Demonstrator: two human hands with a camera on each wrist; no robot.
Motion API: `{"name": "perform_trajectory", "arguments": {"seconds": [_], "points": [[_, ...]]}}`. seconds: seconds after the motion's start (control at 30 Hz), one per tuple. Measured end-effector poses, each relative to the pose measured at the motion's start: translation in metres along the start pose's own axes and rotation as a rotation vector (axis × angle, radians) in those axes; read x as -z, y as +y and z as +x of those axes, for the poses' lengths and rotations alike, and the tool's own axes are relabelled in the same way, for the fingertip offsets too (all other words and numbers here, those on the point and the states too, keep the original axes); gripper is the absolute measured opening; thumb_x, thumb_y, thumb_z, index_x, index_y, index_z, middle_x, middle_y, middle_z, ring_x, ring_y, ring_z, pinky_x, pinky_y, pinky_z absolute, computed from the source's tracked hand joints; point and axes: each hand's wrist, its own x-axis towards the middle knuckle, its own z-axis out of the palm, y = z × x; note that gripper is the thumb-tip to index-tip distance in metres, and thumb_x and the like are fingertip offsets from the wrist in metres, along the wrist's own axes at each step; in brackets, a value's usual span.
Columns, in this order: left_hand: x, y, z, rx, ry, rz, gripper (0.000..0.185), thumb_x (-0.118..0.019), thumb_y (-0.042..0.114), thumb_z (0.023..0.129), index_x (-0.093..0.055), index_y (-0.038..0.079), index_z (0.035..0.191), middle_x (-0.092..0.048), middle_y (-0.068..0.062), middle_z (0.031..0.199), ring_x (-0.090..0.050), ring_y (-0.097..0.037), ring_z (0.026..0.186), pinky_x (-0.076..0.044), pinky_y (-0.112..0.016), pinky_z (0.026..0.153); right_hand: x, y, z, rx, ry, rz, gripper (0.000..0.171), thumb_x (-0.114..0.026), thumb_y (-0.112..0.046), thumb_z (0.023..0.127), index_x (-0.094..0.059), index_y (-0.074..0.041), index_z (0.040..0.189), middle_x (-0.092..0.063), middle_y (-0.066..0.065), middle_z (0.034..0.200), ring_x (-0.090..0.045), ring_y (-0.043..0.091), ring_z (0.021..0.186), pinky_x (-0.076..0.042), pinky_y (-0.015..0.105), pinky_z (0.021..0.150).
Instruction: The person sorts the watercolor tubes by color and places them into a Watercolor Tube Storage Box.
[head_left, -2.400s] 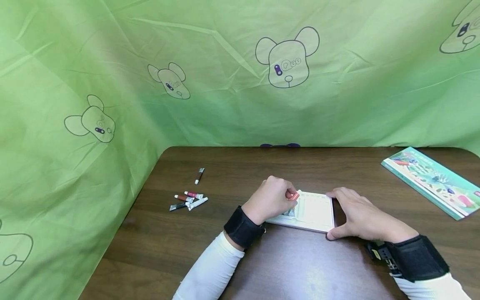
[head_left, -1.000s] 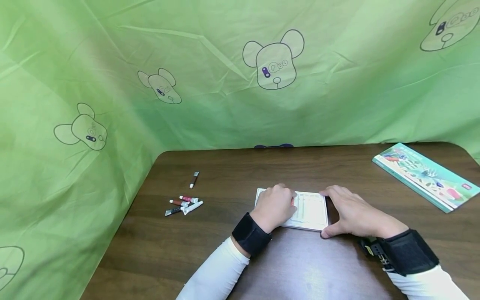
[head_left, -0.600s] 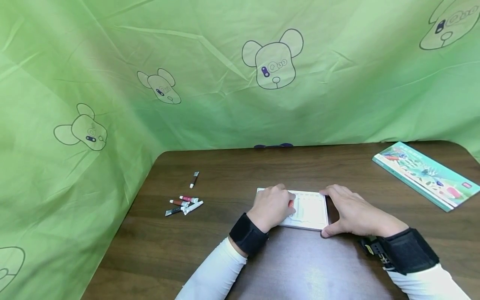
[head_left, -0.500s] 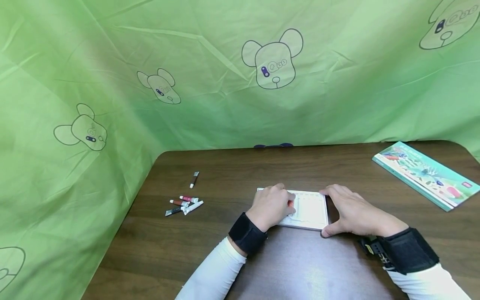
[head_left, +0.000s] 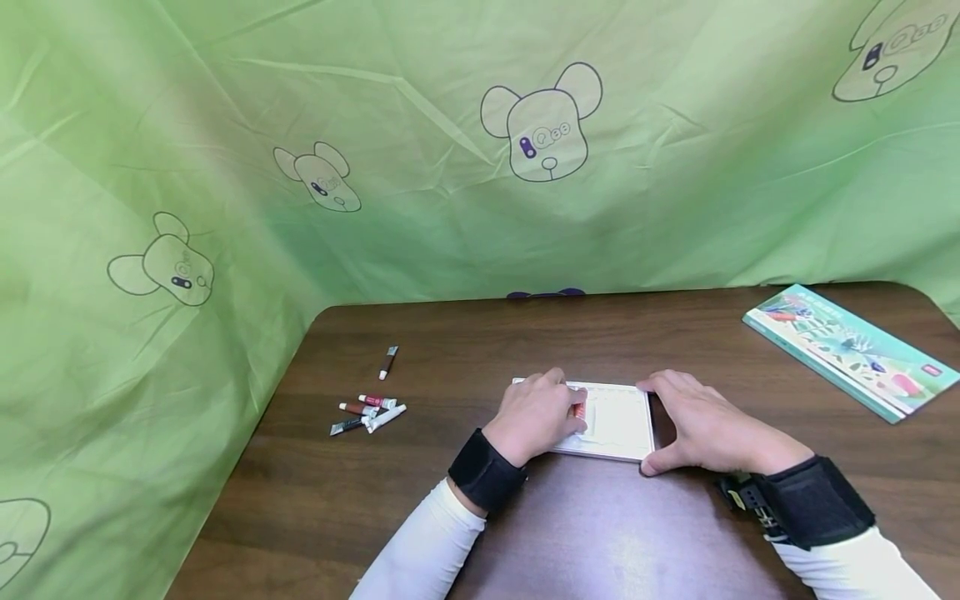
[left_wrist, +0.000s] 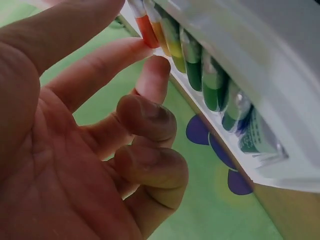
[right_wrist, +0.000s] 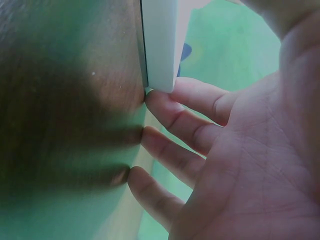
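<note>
A white plastic tray lies flat on the table. My left hand is over its left part, thumb and index finger pinching an orange-red paint tube at the tray. Several paint tubes, among them yellow and green ones, lie side by side in the tray in the left wrist view; in the head view my hand hides them. My right hand grips the tray's right end, with the thumb at the near corner and the fingers at the far one. In the right wrist view the fingertips touch the tray's white edge.
Several loose paint tubes lie in a small pile at the left, and a dark brown tube lies farther back. A teal illustrated box sits at the back right of the wooden table. Green cloth hangs behind.
With the orange-red tube, my left hand has lowered into the tray's left part and then shifted slightly left. My right hand keeps its grip on the tray. The head view has shifted slightly.
</note>
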Motion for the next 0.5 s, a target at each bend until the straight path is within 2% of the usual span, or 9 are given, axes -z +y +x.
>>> {"name": "perform_trajectory", "arguments": {"seconds": [0.3, 0.5], "points": [[-0.0023, 0.0017, -0.0036, -0.002, 0.011, 0.047, 0.03, -0.07, 0.041, 0.1, -0.075, 0.031, 0.127, -0.067, 0.001, 0.108, -0.064, -0.019, 0.09, -0.055, -0.034, 0.069, 0.0017, -0.0004, 0.0001, 0.002, -0.002, 0.001, 0.104, -0.094, -0.06, 0.064, -0.054, 0.001, 0.138, -0.059, 0.023, 0.137, -0.053, 0.044, 0.13, -0.044, 0.068, 0.101], [-0.0092, 0.0024, -0.006, -0.013, 0.065, 0.077, 0.019, -0.072, 0.043, 0.097, -0.076, 0.027, 0.107, -0.065, 0.001, 0.102, -0.062, -0.018, 0.083, -0.053, -0.032, 0.065, 0.0004, -0.0004, -0.0002, 0.001, -0.003, 0.001, 0.104, -0.094, -0.06, 0.064, -0.054, 0.001, 0.138, -0.059, 0.022, 0.137, -0.053, 0.043, 0.129, -0.045, 0.067, 0.101]]}}
